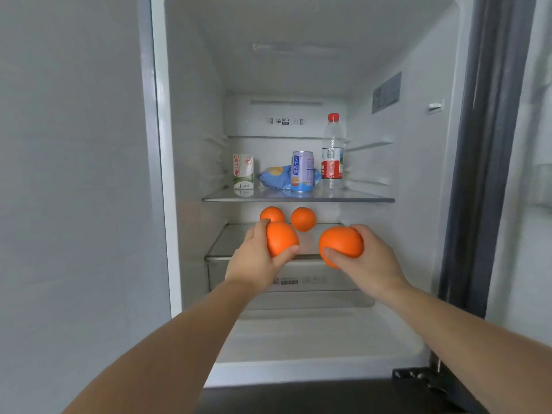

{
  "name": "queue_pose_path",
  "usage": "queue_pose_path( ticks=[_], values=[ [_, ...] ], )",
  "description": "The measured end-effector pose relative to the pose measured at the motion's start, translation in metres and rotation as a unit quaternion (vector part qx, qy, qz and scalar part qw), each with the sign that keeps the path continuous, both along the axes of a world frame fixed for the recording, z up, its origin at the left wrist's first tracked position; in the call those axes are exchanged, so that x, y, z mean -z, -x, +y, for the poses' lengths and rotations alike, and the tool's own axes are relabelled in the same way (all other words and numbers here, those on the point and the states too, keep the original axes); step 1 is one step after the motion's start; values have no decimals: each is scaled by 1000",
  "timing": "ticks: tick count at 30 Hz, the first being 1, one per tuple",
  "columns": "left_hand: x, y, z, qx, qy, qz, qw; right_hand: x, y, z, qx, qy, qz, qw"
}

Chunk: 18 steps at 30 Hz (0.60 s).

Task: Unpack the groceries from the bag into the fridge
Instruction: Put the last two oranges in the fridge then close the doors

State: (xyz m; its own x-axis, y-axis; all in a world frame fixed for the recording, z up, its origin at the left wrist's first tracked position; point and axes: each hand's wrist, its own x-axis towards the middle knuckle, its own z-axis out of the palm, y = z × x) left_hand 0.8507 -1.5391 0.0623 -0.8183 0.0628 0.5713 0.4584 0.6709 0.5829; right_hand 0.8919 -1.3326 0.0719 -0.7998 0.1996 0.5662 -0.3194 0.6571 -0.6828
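Head view: open fridge (185, 144) w/ glass shelf (298, 199), grey wall (74, 174).

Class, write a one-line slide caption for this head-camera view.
Left hand and right hand each carry an orange toward the fridge's lower shelf.

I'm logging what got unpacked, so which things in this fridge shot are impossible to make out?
Head view only:
- Grocery bag: out of frame.
- Far-left orange: lower part hidden behind the left hand and its orange.
- Blue packet: right end hidden by the purple can; print blurred.
- Right hand: fingers hidden behind its orange.
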Motion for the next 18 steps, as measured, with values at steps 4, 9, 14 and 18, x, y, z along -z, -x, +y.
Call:
queue_pose_path(
  ticks=[4, 9, 14, 18],
  values=[
    [-6, 54, -6, 6, 49, -16, 999, -4, 52, -16, 7, -2, -11, 1000],
    [-8, 111, -8, 14, 14, -80, 997, 1, 117, -22, 1, -27, -41, 999],
    [-12, 155, -7, 0, -8, -93, 996, 3, 178, -22, -29, -41, -69, 996],
    [-11, 183, -3, -30, 43, -87, 995, 5, 216, -21, -41, -38, -89, 994]
  ],
)
